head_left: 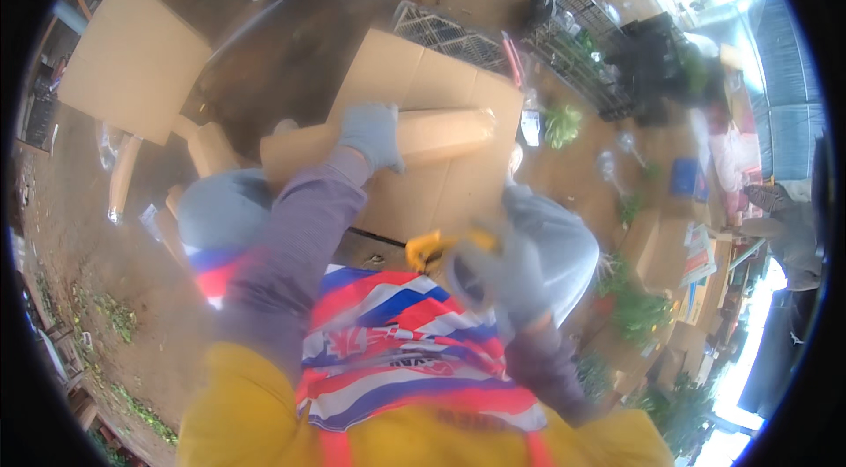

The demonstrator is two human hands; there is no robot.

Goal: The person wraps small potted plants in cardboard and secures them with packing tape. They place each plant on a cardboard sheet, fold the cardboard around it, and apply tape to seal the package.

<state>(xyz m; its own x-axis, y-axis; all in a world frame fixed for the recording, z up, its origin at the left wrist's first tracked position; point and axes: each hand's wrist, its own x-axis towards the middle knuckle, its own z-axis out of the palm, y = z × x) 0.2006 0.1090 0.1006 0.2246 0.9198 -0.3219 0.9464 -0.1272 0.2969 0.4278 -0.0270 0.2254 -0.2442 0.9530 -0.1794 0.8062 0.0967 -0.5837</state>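
In front of me, across my knees, lies a partly folded cardboard box (423,185) with a raised folded edge and shiny tape at its right end. My left hand (372,137), in a grey glove, grips that folded edge, its fingers closed over the cardboard. My right hand (513,277), gloved too and smeared by motion, is near my right knee. A yellow tape dispenser (432,248) with a round roll is in it; the exact grip is blurred.
Another cardboard box (132,62) stands open at the far left. Black plastic crates (582,40) and a grey crate (449,40) lie beyond the work. Green leafy plants (639,313) and more boxes (656,247) crowd the right. Leaf scraps (119,317) litter the left floor.
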